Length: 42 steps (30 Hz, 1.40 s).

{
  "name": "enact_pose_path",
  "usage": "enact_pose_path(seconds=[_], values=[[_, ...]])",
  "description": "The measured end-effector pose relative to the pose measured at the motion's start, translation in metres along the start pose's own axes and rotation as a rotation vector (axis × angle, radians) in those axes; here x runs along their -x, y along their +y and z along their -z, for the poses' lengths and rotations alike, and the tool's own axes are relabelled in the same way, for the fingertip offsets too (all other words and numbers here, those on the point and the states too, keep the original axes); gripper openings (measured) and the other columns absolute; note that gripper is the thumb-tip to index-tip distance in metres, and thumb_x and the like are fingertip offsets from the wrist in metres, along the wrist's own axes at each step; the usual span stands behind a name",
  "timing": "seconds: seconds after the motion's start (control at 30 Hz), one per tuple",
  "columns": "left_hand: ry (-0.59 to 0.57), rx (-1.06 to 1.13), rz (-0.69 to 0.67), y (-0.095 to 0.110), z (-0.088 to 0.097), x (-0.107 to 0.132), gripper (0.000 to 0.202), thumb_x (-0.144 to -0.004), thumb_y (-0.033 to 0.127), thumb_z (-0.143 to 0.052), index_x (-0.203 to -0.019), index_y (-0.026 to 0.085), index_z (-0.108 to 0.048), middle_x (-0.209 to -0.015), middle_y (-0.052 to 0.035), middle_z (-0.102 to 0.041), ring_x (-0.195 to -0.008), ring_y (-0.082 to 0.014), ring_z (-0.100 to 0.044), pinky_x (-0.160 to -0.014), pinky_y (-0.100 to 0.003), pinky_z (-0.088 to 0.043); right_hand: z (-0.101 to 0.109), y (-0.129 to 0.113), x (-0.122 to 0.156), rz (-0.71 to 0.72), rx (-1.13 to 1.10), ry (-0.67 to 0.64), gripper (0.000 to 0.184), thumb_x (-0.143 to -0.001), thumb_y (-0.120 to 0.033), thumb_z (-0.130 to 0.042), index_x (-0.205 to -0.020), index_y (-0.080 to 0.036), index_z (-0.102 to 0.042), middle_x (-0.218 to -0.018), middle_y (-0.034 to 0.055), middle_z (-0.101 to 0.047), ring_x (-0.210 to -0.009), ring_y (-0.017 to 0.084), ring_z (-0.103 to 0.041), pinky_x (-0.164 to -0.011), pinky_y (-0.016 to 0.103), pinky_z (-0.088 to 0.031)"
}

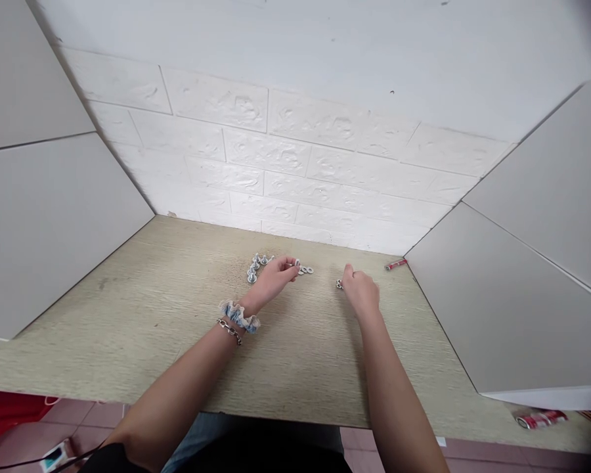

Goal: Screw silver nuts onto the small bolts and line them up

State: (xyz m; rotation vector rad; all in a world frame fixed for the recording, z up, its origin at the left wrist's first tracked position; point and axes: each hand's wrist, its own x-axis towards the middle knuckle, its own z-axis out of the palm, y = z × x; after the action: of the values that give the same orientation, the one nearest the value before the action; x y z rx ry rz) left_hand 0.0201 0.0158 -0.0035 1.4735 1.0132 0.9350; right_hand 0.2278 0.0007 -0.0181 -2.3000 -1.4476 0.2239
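Note:
My left hand [274, 276] reaches across the wooden desk [152, 315], its fingers pinched on a small metal piece beside a few washers [306, 270]. Just left of that hand lies a cluster of several small metal bolts [256, 265]. A scrunchie and a chain bracelet sit on my left wrist. My right hand [360, 290] rests on the desk to the right with its fingers curled around a small metal part [339, 284] at its left edge.
White panels [44, 217] wall in the desk on the left and right, with a white brick-pattern wall behind. A red pen-like object [395, 264] lies at the back right corner. A red and white wrapper [539, 418] lies near the front right edge.

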Motion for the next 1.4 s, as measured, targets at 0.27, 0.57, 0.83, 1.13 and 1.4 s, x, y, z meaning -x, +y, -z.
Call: enact_pose_path(seconds=[0.27, 0.57, 0.83, 1.13, 1.4], values=[[0.001, -0.024, -0.013, -0.002, 0.000, -0.001, 0.025, -0.070, 0.039, -0.054, -0.079, 0.015, -0.053, -0.068, 0.0007, -0.052, -0.065, -0.0109, -0.049, -0.067, -0.026, -0.041, 0.003, -0.013, 0.005, 0.089, -0.072, -0.197, 0.059, -0.085, -0.044, -0.016, -0.069, -0.017, -0.066, -0.080, 0.0103, -0.066, -0.082, 0.020, -0.057, -0.077, 0.030, -0.035], [0.019, -0.134, -0.011, -0.001, 0.000, -0.002, 0.022, -0.071, 0.035, -0.052, -0.079, 0.015, -0.055, -0.066, 0.0016, -0.051, -0.061, -0.0101, -0.046, -0.061, -0.023, -0.038, -0.004, -0.008, 0.006, 0.325, 0.235, -0.195, 0.024, -0.078, -0.030, -0.043, -0.078, -0.020, -0.065, -0.083, 0.0057, -0.066, -0.086, 0.019, -0.055, -0.085, 0.036, -0.023], [0.081, -0.504, -0.121, -0.002, -0.002, 0.003, 0.022, -0.075, 0.032, -0.049, -0.086, 0.017, -0.060, -0.072, -0.0002, -0.061, -0.066, -0.0131, -0.053, -0.062, -0.024, -0.039, -0.007, -0.003, 0.004, 0.362, 0.291, -0.183, 0.020, -0.075, -0.022, -0.045, -0.072, -0.018, -0.065, -0.085, 0.0078, -0.064, -0.085, 0.019, -0.054, -0.080, 0.036, -0.024], [0.012, -0.778, -0.318, -0.002, -0.003, 0.008, 0.020, -0.080, 0.025, -0.043, -0.087, 0.019, -0.060, -0.078, -0.0012, -0.064, -0.070, -0.0143, -0.057, -0.065, -0.024, -0.040, -0.011, -0.027, 0.018, 0.560, -0.322, -0.072, 0.020, -0.075, -0.034, -0.051, -0.084, -0.021, -0.064, -0.074, 0.0006, -0.062, -0.065, 0.012, -0.053, -0.073, 0.030, -0.034], [0.050, -0.737, -0.275, 0.001, -0.003, 0.008, 0.020, -0.079, 0.024, -0.043, -0.088, 0.020, -0.061, -0.080, -0.0011, -0.065, -0.070, -0.0140, -0.058, -0.065, -0.024, -0.041, -0.012, -0.037, 0.029, 0.552, -0.587, -0.042, 0.019, -0.073, -0.031, -0.054, -0.084, -0.020, -0.065, -0.080, 0.0015, -0.066, -0.064, 0.012, -0.054, -0.066, 0.026, -0.043]])
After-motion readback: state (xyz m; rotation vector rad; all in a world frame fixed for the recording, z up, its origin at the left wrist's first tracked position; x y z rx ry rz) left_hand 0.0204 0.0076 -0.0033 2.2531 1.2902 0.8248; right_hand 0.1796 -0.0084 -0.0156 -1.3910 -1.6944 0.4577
